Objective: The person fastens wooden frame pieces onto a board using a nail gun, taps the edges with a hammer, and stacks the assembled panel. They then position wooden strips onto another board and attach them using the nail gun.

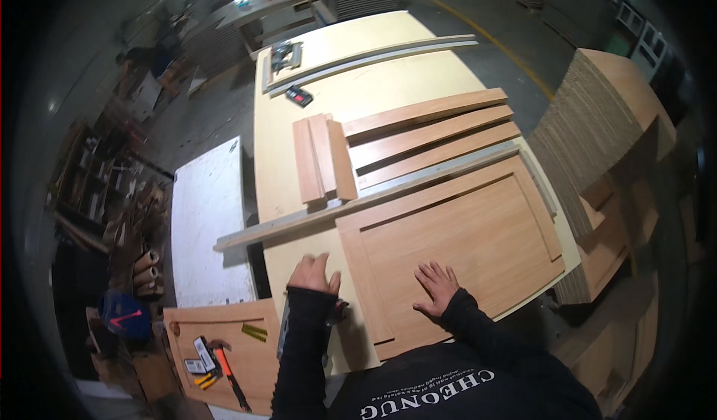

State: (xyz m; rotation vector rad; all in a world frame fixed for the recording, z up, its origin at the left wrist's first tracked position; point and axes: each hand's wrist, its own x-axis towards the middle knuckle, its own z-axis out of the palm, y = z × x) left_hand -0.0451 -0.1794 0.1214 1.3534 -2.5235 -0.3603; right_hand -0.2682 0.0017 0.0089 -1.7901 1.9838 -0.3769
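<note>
My right hand [437,288] lies flat, fingers spread, on the bare middle of a wood-grain cabinet door panel [463,244]. Strips frame the panel's left, far and right sides, and dark gaps show along parts of their inner edges. Just left of the panel, my left hand [314,274] hovers over or rests on the cream tabletop [287,250]; its thumb stands apart from the slightly bent fingers, with nothing visible in it. Beside my left forearm is a dark tool with a bit of red [337,313], mostly hidden by the sleeve.
A long straight bar [299,226] runs along the panel's far edge. Beyond it lie several wood-grain strips [433,138], a small black-and-red device [299,96] and another long bar [388,56]. A lower board [183,330] at left carries a hammer [231,375]. Stacked panels [597,114] stand at right.
</note>
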